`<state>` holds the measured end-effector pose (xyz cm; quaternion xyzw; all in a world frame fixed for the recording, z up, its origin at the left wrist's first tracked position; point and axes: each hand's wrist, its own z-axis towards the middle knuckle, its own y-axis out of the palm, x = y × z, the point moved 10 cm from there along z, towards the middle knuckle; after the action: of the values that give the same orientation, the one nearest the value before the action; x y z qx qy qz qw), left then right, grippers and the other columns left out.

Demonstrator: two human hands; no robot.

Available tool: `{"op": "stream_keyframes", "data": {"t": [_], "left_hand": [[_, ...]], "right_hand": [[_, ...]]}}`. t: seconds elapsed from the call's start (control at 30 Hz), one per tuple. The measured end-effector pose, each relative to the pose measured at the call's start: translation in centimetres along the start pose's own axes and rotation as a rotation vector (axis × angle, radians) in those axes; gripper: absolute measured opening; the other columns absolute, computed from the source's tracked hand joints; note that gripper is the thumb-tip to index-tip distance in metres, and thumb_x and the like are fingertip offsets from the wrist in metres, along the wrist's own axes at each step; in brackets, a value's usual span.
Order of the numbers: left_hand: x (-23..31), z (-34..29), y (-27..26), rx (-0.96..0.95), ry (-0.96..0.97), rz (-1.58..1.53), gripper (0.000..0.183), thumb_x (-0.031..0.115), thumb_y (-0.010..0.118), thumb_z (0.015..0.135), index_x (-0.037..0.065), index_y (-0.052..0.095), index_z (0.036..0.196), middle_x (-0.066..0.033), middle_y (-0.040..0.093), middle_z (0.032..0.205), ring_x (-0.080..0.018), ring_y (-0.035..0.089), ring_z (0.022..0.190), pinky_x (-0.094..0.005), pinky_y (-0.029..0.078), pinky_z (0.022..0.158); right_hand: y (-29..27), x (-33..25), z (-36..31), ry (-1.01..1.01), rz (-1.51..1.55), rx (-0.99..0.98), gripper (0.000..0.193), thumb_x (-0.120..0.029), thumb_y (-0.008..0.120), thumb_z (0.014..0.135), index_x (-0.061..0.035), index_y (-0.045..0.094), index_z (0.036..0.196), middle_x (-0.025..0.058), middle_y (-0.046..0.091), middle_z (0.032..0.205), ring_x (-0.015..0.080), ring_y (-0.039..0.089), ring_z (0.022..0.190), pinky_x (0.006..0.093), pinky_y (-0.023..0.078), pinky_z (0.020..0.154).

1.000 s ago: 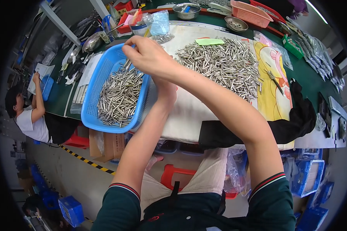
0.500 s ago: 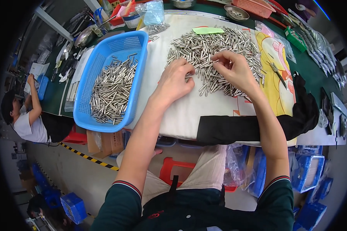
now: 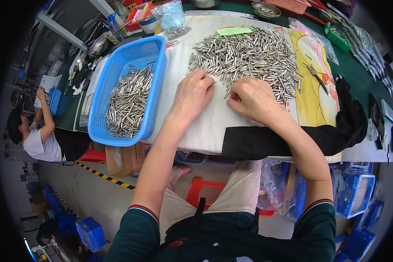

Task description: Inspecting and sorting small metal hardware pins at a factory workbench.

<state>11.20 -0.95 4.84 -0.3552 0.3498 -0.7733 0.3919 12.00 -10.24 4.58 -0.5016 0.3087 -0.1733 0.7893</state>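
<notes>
Resting: two hands (image 3: 222,98), one basket (image 3: 101,98).

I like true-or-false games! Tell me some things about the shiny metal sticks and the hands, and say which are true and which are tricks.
1. Both hands rest at the near edge of the pile of metal pins. True: left hand, right hand.
2. The blue basket is empty. False: it holds many metal pins.
3. The basket sits to the left of the left hand. True.
4. The pile lies on the bare green table top. False: it lies on a white cloth.
5. A green strip lies at the pile's far edge. True.
</notes>
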Motion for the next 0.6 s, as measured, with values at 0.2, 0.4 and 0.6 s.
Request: {"op": "stream_keyframes", "data": {"t": [0.2,0.4,0.6], "left_hand": [[0.6,-1.2,-1.0,-0.026,0.002,0.099,0.009,0.002,0.064,0.069,0.001,0.063,0.078,-0.0096,0.056,0.077,-0.0272,0.058,0.074,-0.0374,0.048,0.067],[1.1,-1.7,-1.0,-0.019,0.094,0.206,0.004,0.001,0.060,0.068,0.001,0.057,0.065,-0.0104,0.052,0.071,-0.0267,0.057,0.069,-0.0384,0.048,0.063],[0.9,-1.8,-0.5,-0.089,0.064,0.238,0.009,0.004,0.061,0.074,0.004,0.057,0.082,-0.0091,0.053,0.078,-0.0263,0.056,0.076,-0.0378,0.047,0.066]], "right_hand": [[-0.5,-1.1,-0.5,-0.045,-0.154,0.086,0.010,-0.012,0.061,0.064,-0.0030,0.056,0.063,0.0100,0.057,0.068,0.0287,0.058,0.072,0.0404,0.047,0.060],[-0.3,-1.1,-0.4,-0.072,-0.132,0.138,0.006,-0.006,0.059,0.064,-0.0032,0.054,0.065,0.0098,0.056,0.068,0.0281,0.058,0.072,0.0407,0.046,0.060],[-1.6,-0.5,0.0,-0.103,0.084,0.189,0.008,-0.007,0.060,0.065,-0.0032,0.056,0.072,0.0085,0.054,0.070,0.0266,0.055,0.072,0.0375,0.046,0.064]]}}
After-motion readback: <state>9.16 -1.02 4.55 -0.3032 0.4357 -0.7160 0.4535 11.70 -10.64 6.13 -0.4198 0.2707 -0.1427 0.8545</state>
